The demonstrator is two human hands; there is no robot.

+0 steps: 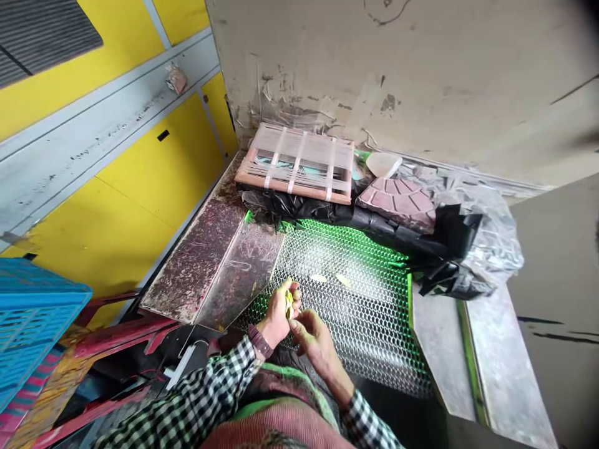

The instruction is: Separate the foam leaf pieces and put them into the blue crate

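Several small yellow leaf-shaped pieces [289, 304] lie in my left hand [277, 315], whose fingers curl around them. Close against it, my right hand [319, 344] is closed in a pinch, thumb and fingertips at the lower end of the pieces. Whatever sits between those fingertips is too small to make out. Both hands are over the near left part of a metal wire-mesh surface [369, 324], lit from beneath with a green glow along its edges. Two similar pale yellow pieces, one on the left [319, 278] and one on the right [344, 280], rest flat on the mesh beyond my hands.
Behind the mesh, a wooden frame wound with threads [304, 159] and a fan-shaped segmented block [397, 198] lie on black plastic [374, 226]. Metal side plates flank the mesh, left [238, 268] and right [442, 349]. A blue crate [37, 324] stands at far left.
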